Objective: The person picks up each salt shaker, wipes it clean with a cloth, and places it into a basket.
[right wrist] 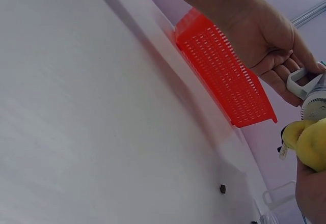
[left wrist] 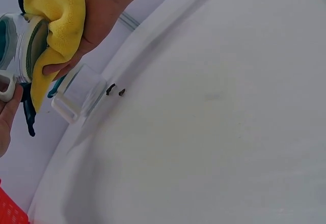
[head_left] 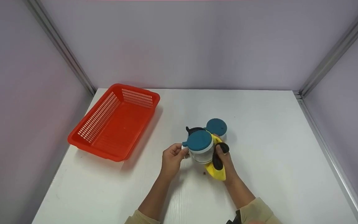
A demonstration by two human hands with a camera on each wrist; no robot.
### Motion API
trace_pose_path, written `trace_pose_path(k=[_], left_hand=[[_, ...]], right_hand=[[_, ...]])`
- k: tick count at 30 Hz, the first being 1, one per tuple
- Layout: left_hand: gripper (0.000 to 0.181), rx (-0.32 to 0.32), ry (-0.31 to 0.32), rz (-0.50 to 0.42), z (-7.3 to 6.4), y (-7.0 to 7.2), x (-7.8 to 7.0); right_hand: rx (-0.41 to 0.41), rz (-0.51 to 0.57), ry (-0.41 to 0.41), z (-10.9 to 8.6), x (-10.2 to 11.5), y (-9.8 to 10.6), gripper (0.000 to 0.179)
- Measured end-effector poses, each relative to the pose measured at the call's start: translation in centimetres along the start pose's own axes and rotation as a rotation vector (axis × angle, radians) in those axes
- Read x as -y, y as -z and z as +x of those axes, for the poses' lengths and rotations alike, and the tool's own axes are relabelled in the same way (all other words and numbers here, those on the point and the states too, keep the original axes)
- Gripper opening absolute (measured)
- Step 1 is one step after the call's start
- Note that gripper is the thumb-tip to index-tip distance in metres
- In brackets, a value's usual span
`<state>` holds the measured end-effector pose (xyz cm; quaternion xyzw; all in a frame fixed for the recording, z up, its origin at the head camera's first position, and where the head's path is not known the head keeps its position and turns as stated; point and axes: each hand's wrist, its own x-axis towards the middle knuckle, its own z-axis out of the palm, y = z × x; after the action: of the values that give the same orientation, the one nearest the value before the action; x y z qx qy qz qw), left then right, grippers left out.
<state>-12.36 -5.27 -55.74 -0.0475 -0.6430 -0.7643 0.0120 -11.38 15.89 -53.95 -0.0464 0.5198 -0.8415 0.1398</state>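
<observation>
A clear jar (head_left: 202, 156) with a teal lid and white handle is held up over the table. My left hand (head_left: 170, 160) pinches its handle (right wrist: 299, 84) between thumb and fingers. My right hand (head_left: 227, 162) grips a yellow cloth (head_left: 215, 173) with black parts and presses it against the jar's side and base. In the left wrist view the yellow cloth (left wrist: 57, 23) bunches around the jar's bottom, and the right fingers are partly hidden by it. Just behind stands a second teal-lidded jar (head_left: 217, 127), its white handle (left wrist: 65, 107) showing in the left wrist view.
A red plastic basket (head_left: 112, 153) with slotted sides sits at the left of the white table (head_left: 278, 149). Small dark bits (left wrist: 121, 92) lie on the tabletop near the hands. Pale panels (head_left: 179, 46) enclose the back and sides.
</observation>
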Motion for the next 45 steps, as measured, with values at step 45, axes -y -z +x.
trace_pose_path(k=[45], left_hand=[[0.017, -0.184, -0.211, 0.181, -1.5, -2.8, -2.1]], right_hand=[[-0.347, 0.032, -0.084, 0.7, -3.6, -3.6, 0.071]])
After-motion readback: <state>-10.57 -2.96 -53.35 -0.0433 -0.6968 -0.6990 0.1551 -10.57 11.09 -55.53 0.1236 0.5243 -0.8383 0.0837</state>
